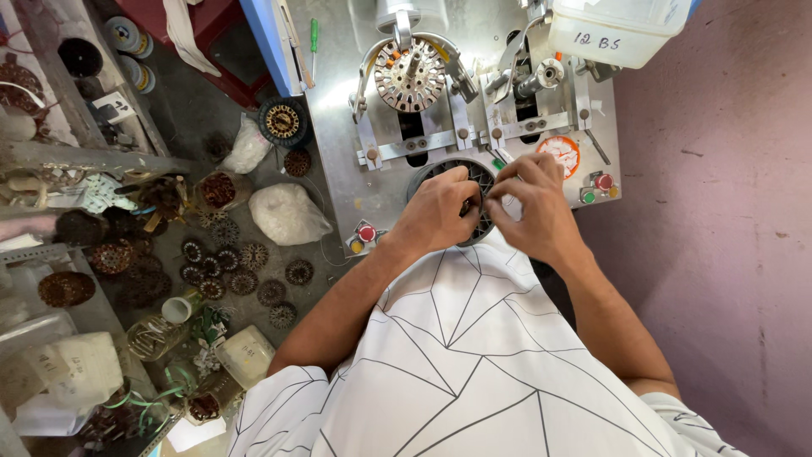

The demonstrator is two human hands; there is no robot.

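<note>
While both hands pinch at the dark slotted stator core (470, 173) on the winder's metal surface (338, 127), left hand (436, 211) & right hand (533, 207) fingers look clamped on its rim; any slip could, imo, snag fine wire.

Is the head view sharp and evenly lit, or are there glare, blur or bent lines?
Head view: both hands, left and right, on the dark ring-shaped part look sharp; the metal machine plate shows soft glare; the cluttered floor is dimmer; edges bend slightly.
</note>
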